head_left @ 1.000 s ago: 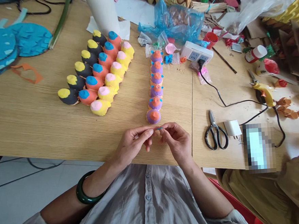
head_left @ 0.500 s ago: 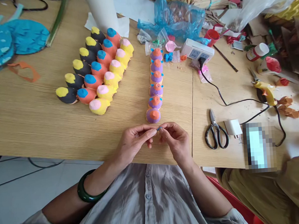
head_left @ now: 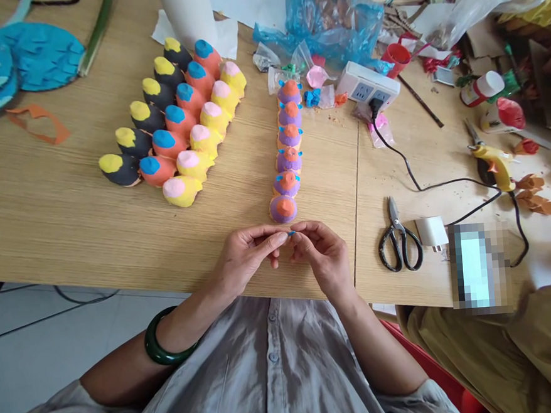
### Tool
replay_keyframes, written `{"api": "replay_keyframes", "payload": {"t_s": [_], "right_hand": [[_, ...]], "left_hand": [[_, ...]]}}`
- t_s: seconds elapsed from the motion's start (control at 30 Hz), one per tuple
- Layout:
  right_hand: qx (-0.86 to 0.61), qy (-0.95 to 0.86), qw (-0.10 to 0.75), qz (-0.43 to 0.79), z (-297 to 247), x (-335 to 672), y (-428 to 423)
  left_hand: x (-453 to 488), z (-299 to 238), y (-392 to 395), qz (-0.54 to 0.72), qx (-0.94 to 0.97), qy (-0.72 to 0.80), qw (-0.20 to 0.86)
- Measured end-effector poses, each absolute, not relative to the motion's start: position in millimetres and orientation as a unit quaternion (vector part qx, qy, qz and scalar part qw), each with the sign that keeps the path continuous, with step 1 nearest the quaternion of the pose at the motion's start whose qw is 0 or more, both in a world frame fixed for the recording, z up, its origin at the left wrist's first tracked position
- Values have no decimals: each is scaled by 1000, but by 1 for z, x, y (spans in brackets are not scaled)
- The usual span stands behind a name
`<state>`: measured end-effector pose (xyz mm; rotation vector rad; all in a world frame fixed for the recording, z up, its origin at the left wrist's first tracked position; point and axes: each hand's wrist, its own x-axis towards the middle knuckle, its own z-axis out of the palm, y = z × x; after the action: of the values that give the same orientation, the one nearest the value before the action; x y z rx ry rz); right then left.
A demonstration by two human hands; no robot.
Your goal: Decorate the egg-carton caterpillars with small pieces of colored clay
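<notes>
Between my fingertips is a tiny blue piece of what looks like modelling clay (head_left: 291, 233). My left hand (head_left: 248, 255) pinches one end of it with thumb and forefinger. The fingers of my right hand (head_left: 325, 256) close on the other end. Just beyond my hands runs a strip of purple bumps (head_left: 288, 163), each with an orange cap. Small blue bits sit at the sides of the farther bumps; the nearest bump (head_left: 284, 209) shows purple and orange only. To the left stands a larger block of egg-carton bumps (head_left: 175, 116) in black, orange and yellow rows with coloured caps.
Right of my hands lie black-handled scissors (head_left: 399, 239), a white charger (head_left: 431, 232) and a yellow glue gun (head_left: 498, 167). A power strip (head_left: 368, 88) trails a black cord across the table. Blue plastic bags (head_left: 333, 23) lie behind. Another person's brown garment (head_left: 493, 348) shows at lower right.
My hands stay together, with the fingertips shifted slightly around the blue piece. The view has tilted a little, so the things on the table appear slightly moved.
</notes>
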<state>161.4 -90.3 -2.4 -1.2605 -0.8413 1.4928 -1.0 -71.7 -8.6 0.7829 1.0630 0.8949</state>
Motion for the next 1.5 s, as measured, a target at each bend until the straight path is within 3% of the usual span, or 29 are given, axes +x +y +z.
{"api": "replay_keyframes", "payload": {"t_s": [0.87, 1.27, 1.5], "right_hand": [[-554, -375, 488, 561, -10, 162, -89], [-561, -326, 493, 580, -13, 171, -50], [-560, -325, 476, 595, -9, 171, -41]], "left_hand": [[-4, -10, -72, 381, 397, 509, 662], [-13, 4, -44, 445, 223, 479, 722], [-13, 9, -27, 407, 377, 516, 652]]}}
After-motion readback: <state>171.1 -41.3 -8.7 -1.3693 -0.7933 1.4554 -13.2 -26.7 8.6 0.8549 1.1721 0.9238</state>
